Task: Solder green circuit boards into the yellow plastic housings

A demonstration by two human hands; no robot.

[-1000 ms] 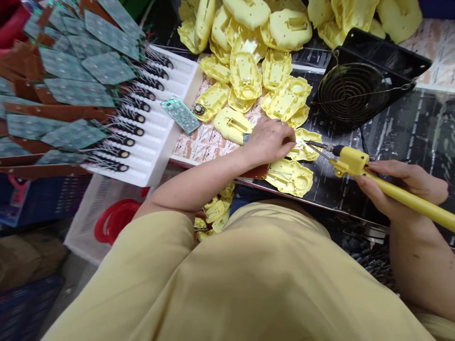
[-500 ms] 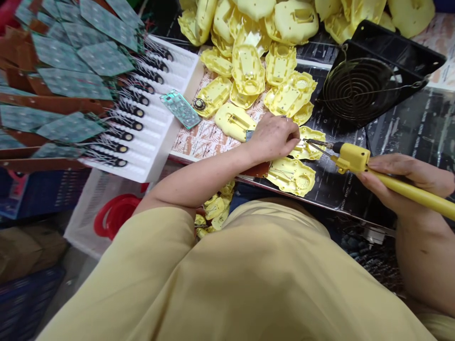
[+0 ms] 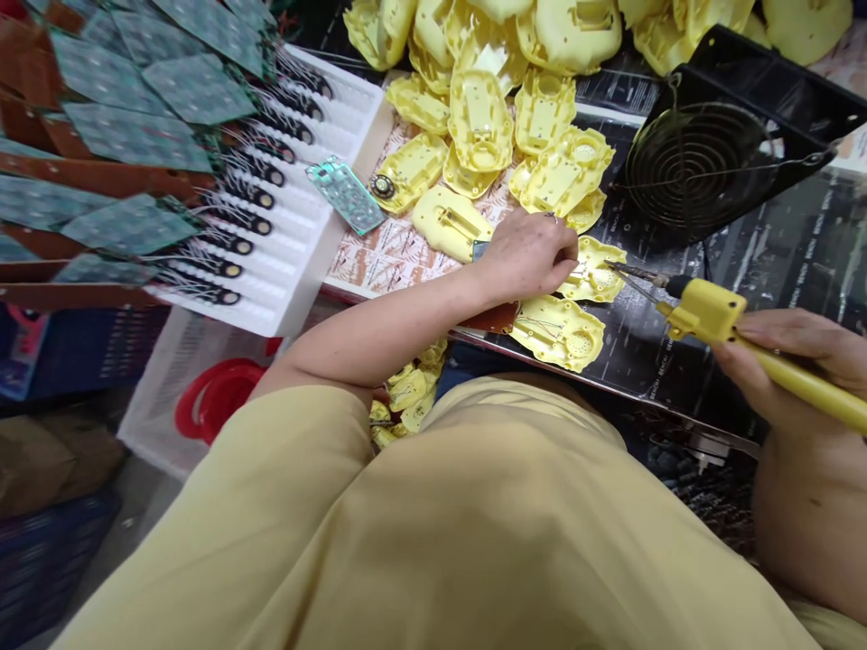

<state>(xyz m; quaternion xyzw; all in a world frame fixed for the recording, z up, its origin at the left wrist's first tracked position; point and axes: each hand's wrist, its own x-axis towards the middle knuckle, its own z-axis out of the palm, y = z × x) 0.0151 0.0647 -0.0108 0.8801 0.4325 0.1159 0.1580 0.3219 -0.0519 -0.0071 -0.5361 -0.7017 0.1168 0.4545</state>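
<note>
In my right hand (image 3: pixel 792 361) is a yellow soldering iron (image 3: pixel 711 311) with a thin wire guide alongside its tip. That tip points left, over the edge of an open yellow plastic shell half (image 3: pixel 600 271). My left hand (image 3: pixel 532 257) is closed in a pinch at the shell's left side; whatever its fingers hold is hidden. Below it lies a second shell half (image 3: pixel 559 334) with thin wires and a round speaker grille. A brown circuit board (image 3: pixel 493 319) shows partly beneath my left wrist.
Several yellow shells (image 3: pixel 480 117) are heaped at the back. A black fan (image 3: pixel 691 167) stands at the right rear. On the left, a white foam tray (image 3: pixel 304 235) bears wired speakers and green boards (image 3: pixel 135 135). One loose board (image 3: pixel 347 194) overlaps its edge.
My right hand has drawn the soldering iron to the right, its tip now farther from my left fingers. My left hand stays pinched at the shell. The whole view has shifted slightly.
</note>
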